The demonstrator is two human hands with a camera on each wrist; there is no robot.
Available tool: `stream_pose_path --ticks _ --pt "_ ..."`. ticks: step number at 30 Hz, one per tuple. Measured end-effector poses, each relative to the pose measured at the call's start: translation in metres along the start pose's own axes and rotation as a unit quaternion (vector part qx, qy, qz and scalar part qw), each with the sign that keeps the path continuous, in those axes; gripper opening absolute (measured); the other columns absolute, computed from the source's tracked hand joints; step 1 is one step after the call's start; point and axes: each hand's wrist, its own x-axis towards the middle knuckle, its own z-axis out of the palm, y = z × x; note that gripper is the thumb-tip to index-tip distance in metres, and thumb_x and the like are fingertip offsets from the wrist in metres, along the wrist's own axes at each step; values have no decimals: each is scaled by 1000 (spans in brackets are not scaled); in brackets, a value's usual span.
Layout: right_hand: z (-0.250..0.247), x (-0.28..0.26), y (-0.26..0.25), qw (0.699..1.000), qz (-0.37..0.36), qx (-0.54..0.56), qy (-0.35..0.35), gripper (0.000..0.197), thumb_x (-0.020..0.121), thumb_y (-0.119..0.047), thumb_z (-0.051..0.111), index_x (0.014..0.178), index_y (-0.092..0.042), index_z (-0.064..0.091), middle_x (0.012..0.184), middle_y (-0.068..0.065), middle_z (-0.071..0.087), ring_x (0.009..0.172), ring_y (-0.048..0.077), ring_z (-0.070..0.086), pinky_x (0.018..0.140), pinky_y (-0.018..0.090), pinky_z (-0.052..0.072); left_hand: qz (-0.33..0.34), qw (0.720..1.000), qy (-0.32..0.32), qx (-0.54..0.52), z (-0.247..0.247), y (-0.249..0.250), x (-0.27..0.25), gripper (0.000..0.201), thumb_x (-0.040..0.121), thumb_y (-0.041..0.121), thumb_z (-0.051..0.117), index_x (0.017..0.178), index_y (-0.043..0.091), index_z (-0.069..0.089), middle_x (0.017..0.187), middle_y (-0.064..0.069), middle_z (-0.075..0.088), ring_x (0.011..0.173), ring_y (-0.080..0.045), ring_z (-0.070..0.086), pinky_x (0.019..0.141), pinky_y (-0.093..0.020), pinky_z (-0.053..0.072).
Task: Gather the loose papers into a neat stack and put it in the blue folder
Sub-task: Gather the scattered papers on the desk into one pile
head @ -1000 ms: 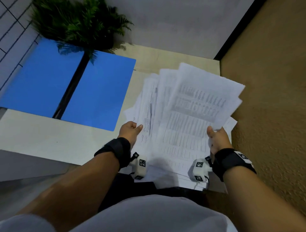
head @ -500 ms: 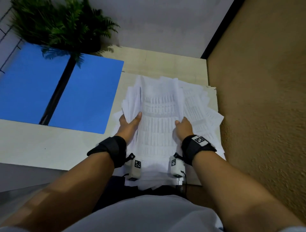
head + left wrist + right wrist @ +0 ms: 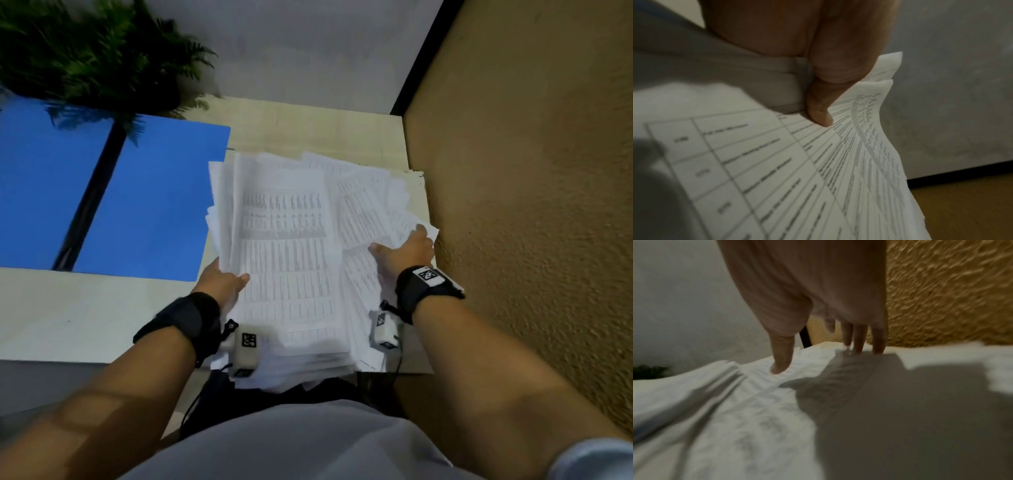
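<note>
Loose printed papers [image 3: 287, 246] in an untidy pile on the pale table [image 3: 68, 315], right half of it, near edge hanging past the table front. Sheets fanned at diff angles, table-style print on top; some corners poking out right, twd the tan textured wall [image 3: 531, 205].

Left hand [image 3: 222, 284] at the pile's left edge, gripping a bundle of sheets: thumb on top, rest of the fingers under and hidden. Left wrist view confirms it, thumb [image 3: 819, 113] pressed down on the printed top sheet [image 3: 777, 170], paper edges curling up behind it, bundle lifted off the surface on that side.

Right hand [image 3: 404, 253] spread flat on the pile's right part, palm down, fingers straight and apart, not holding anything. Right wrist view, blurred: fingertips [image 3: 878, 344] touching the far sheets near the table's edge, thumb [image 3: 782, 356] down on the paper too.

Blue folder [image 3: 150, 205] lying open and flat on the table, left of the pile, dark spine strip down the middle; its right flap just beside the papers' left edge, top corner of the pile overlapping it slightly. No sheets inside.

Green fern-like plant [image 3: 96, 58] at the far left corner, fronds over the folder's far edge. Grey wall [image 3: 301, 44] behind. Black straps w/ small white camera units on both wrists.
</note>
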Motion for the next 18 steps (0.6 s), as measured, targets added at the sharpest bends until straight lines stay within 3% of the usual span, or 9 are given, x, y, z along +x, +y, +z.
stream_pose_path --ticks 2,4,6,7,10,12,14,16,18 --pt "-4 9 12 995 32 51 -85 103 64 -48 84 145 -15 29 138 14 49 126 34 50 103 49 45 -6 1000 8 3 -4 -3 -1 45 95 11 61 139 5 48 125 -7 59 118 -31 56 92 -31 40" --pt "-2 10 17 986 28 89 -137 70 78 -41 75 133 -12 42 122 12 59 110 32 60 94 40 50 -16 1000 4 -6 -6 -3 -3 48 95 14 62 139 2 47 135 -15 58 123 -35 54 96 -33 41" --pt "1 6 18 990 -16 47 -134 28 96 -28 56 111 -4 54 112 15 61 105 30 59 86 31 44 -24 1000 5 -14 -5 -5 -3 51 95 16 63 139 -1 46 136 -19 57 125 -36 53 96 -32 39" --pt "4 2 17 991 -22 37 -123 19 100 -23 49 99 -5 54 106 16 58 100 28 57 84 29 39 -23 999 4 -23 -4 -4 -3 51 95 16 63 139 -1 47 136 -19 57 125 -36 53 95 -32 39" --pt "9 -15 16 990 -38 75 -112 21 100 -13 44 79 -16 46 98 8 47 94 19 46 86 27 36 -25 999 2 -41 1 3 -7 50 95 13 61 140 -1 46 137 -20 55 126 -37 51 96 -33 38" --pt "-10 -31 6 994 -65 76 -42 19 99 -6 40 88 -14 53 98 6 49 93 16 46 83 24 36 -31 998 8 -50 2 9 -7 49 96 11 60 141 -2 44 141 -19 53 129 -36 49 96 -30 36" --pt "-45 -44 -14 989 -114 54 82 20 100 -8 40 105 -4 59 92 8 54 85 18 47 72 25 33 -33 998 12 -46 2 10 -10 48 97 7 58 142 -2 44 141 -18 53 130 -35 48 96 -29 35" --pt "-85 -53 -37 966 -173 72 178 19 101 -14 42 102 -3 59 84 9 54 78 18 48 67 24 30 -35 997 6 -69 3 8 -11 47 96 1 56 142 1 45 137 -13 55 127 -32 50 97 -29 35" --pt "-111 -55 -57 943 -231 104 218 18 100 -17 45 90 -6 56 77 7 52 71 18 48 60 24 28 -31 995 0 -100 4 5 -12 48 95 0 57 142 4 46 132 -7 57 123 -28 52 99 -31 36"
